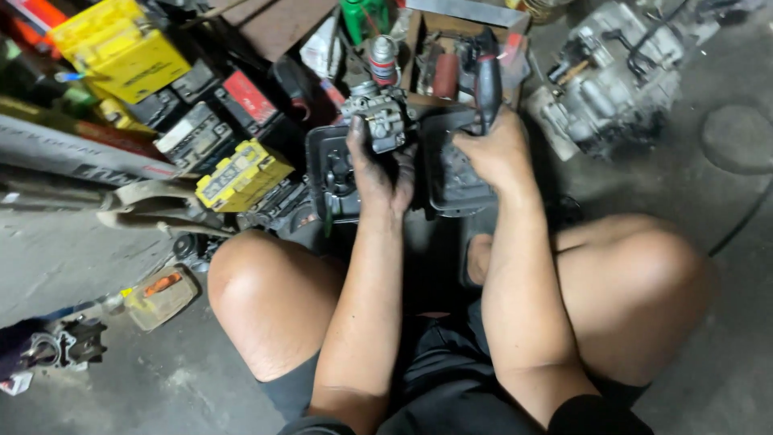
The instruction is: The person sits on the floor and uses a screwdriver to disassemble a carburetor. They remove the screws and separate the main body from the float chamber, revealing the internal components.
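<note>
Knees bare, person squatting on floor point(161, 387). Left hand point(378, 173), greasy, closed around carburetor point(378, 121); right hand point(495, 149) grips screwdriver point(488, 80) just right of carburetor, above black tray point(330, 189). Risk: oily grip slips, tool skids off.

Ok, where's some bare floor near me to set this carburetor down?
Bare concrete lies at lower left, between your left knee and the small clear bottle, and at right beyond the right knee, below the engine block. Ahead it is crowded: yellow boxes, batteries, black trays under the left hand and right hand.
</note>
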